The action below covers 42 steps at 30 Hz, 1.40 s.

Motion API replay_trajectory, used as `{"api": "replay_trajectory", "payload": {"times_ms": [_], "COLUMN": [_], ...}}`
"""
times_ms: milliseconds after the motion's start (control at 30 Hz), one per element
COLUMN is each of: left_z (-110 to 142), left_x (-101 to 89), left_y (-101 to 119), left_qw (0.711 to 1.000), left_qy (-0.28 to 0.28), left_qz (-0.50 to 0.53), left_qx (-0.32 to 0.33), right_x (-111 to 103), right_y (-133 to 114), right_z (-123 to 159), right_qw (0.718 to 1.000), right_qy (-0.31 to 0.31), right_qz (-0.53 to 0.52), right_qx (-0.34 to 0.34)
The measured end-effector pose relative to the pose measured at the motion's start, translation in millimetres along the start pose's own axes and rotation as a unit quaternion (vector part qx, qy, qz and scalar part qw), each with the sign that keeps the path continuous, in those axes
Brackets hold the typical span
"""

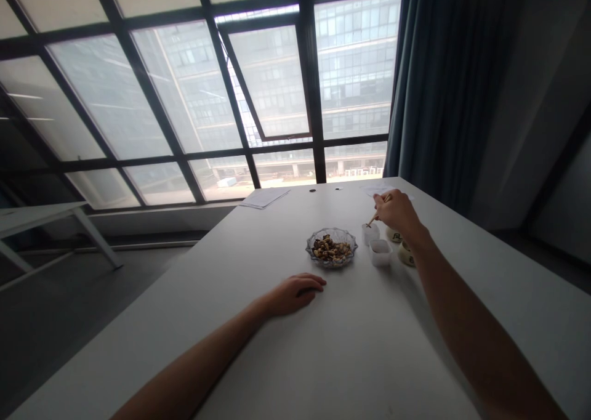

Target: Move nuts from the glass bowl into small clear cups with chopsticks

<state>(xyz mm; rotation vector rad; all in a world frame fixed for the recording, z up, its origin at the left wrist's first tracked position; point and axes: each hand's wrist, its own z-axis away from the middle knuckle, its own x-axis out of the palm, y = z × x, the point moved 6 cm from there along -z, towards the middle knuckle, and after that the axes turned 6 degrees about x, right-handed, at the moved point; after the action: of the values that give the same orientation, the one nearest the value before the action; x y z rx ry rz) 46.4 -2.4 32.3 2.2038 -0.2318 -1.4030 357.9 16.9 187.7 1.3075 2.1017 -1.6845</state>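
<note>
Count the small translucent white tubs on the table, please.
2. One tub stands at the tip of the thin wooden utensil in the right hand; the other tub stands nearer the camera. More could be hidden behind the right arm.

A white tabletop (pixel 221 266) widens toward the near side. A clear scalloped bowl (pixel 331 262) of mixed brownish pieces stands near its middle, the left of the two hands (pixel 295 294) resting just before it. Right of the bowl stand two small translucent containers (pixel 380 257), beside two pale round jars (pixel 407 255) with dark markings. White papers (pixel 264 198) lie at the far left corner.
</note>
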Motion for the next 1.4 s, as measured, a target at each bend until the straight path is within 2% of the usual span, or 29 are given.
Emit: {"api": "replay_trajectory", "payload": {"times_ms": [100, 233, 333, 433, 567, 800, 967, 1100, 1300, 1400], "left_z": [-1, -2, -3, -5, -8, -12, -15, -16, -17, -17], "left_x": [0.2, 1.3, 2.5, 3.4, 2.8, 3.4, 6.5, 7.2, 5.4, 5.0], "left_y": [0, -1, -2, -3, 0, 0, -3, -4, 0, 1], "left_qw": [1.000, 1.000, 1.000, 1.000, 1.000, 1.000, 1.000, 1.000, 1.000, 1.000], "left_qy": [-0.001, -0.007, -0.007, -0.004, -0.002, -0.001, -0.007, -0.003, -0.002, -0.003], "left_qz": [-0.002, -0.005, -0.006, -0.003, -0.001, 0.004, -0.001, 0.002, 0.004, 0.003], "left_qx": [0.002, -0.002, -0.001, -0.001, -0.003, -0.002, -0.002, -0.002, 0.000, 0.000], "right_x": [-4, -4, 5, 21, 33, 46, 56, 60, 67, 67], "right_y": [-1, -5, -7, -13, -20, -9, 5, 4, 2, 2], "right_z": [1, 3, 4, 9, 19, 14, 4, 6, 11, 11], "right_qw": [0.997, 0.999, 0.996, 0.976, 0.968, 0.968, 0.972, 0.968, 0.965, 0.967], "right_qy": [0.055, 0.042, -0.032, -0.134, -0.193, -0.216, -0.200, -0.210, -0.241, -0.236], "right_qz": [0.052, 0.027, -0.078, -0.169, -0.157, -0.123, -0.115, -0.130, -0.098, -0.092], "right_qx": [-0.001, -0.013, -0.003, 0.012, 0.010, 0.023, 0.041, 0.035, 0.022, 0.019]}}
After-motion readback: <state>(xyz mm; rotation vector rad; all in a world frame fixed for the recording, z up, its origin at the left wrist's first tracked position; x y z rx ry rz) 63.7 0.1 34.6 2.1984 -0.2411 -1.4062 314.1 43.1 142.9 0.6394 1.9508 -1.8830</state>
